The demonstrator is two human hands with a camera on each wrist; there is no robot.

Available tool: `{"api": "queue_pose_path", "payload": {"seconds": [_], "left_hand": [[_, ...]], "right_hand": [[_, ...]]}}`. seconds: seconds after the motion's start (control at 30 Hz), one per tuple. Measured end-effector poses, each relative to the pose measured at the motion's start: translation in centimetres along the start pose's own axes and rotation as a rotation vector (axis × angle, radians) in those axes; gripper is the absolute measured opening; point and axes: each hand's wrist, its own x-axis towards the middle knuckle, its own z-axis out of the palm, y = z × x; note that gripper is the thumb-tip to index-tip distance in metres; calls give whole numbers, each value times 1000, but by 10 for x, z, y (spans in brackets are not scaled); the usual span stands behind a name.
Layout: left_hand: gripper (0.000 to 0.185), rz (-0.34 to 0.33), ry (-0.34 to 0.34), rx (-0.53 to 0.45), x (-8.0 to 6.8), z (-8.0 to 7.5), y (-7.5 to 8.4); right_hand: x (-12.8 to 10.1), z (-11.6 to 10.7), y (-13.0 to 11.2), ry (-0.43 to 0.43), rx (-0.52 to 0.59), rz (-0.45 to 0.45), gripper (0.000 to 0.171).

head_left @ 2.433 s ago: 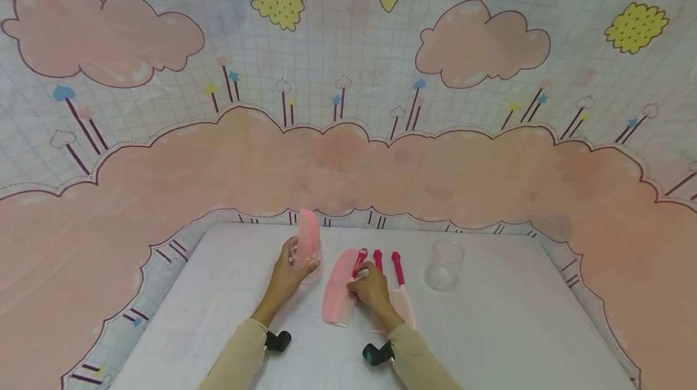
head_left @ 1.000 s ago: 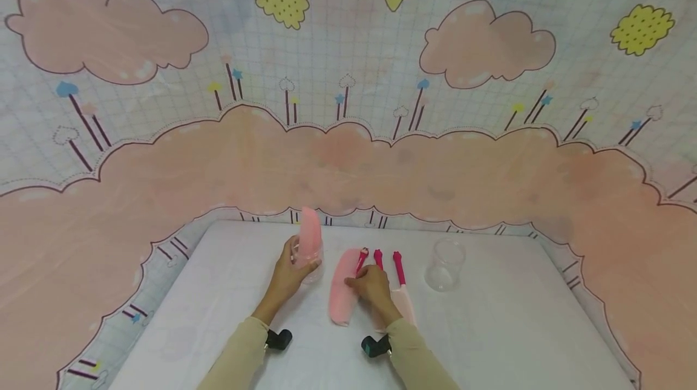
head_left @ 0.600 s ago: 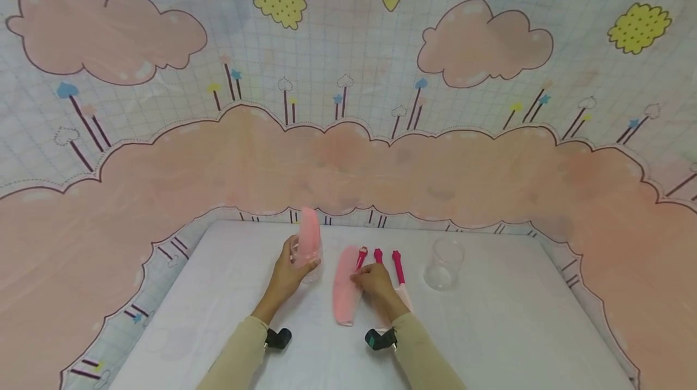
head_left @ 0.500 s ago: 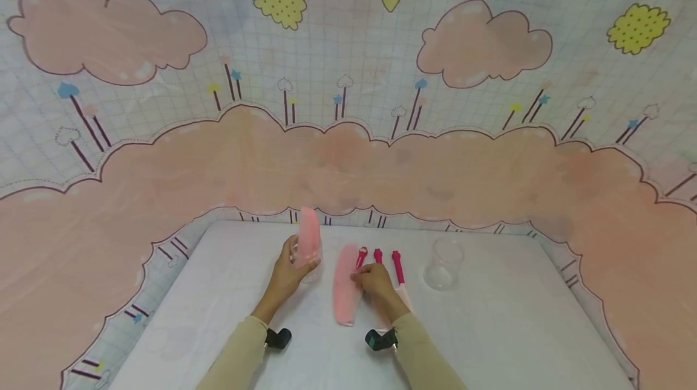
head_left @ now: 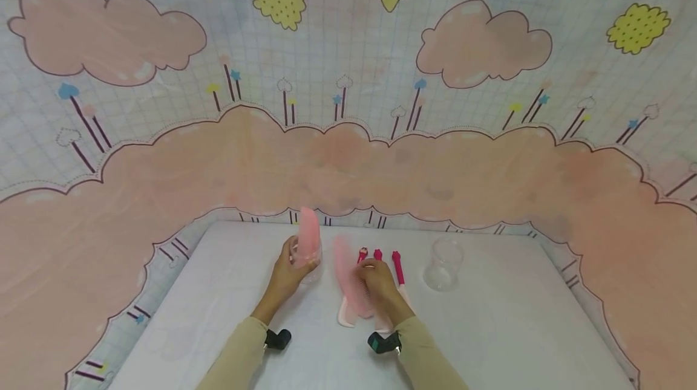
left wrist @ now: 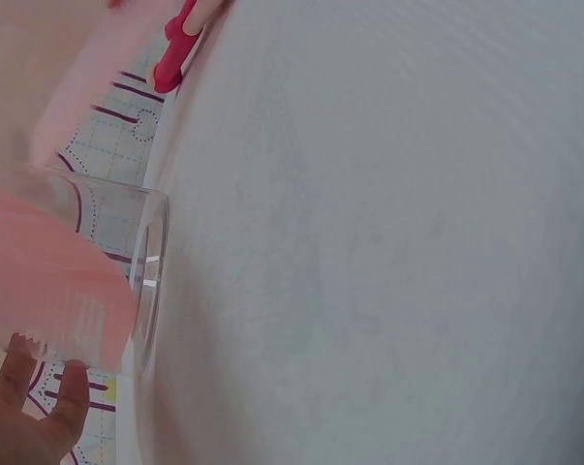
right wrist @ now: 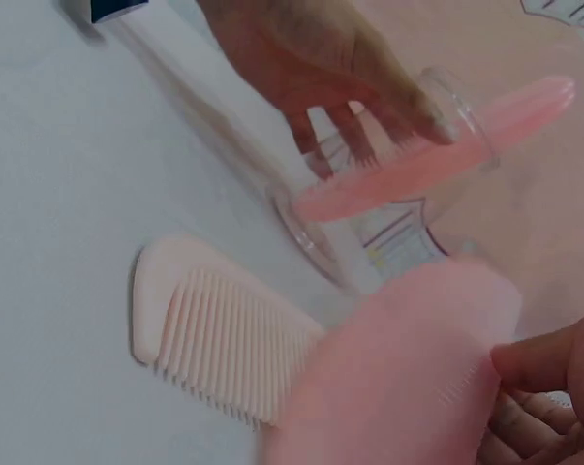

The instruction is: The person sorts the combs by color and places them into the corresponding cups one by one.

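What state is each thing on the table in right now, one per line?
Left hand: grips the left cup.
Left cup: upright, one pink comb standing in it.
Right hand: holds a second pink comb, lifted.
Pale comb: lying flat.
Right cup: upright, empty.

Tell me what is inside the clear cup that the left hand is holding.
A pink comb stands in the clear cup, its upper end rising past the rim. The left hand wraps the cup, so its fingers hide part of the comb's lower end and the cup's bottom.
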Motion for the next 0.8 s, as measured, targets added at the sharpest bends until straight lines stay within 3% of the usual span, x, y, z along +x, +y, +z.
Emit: {"api": "queue_pose_path", "payload": {"seconds": [0.07,0.17,0.3,0.5,0.57,0.73,0.8], "left_hand": [[89,-4,-2,-4,-1,1,0],[87,-2,5,2,-1,2,-2],[87,9,15,19,0,3,-4],[88,7,9,20,2,3,-2],[87,-1,9,16,2,3,-2],[85,-8,4,-3,1,2,-3],[85,-4,8,-3,0,2,-3]], "right_hand": [[-1,-1,1,15,-18,-9,22],[-1,-1,2,7,49,14,30],[-1,-3,1,-33,214,76,41],[3,-7,3,-92,393,100,47],[3,-7,3,-98,445,100,42],[2,-8,2,-62,570,56,7],[1,-9,1,-50,620,38,5]]}}
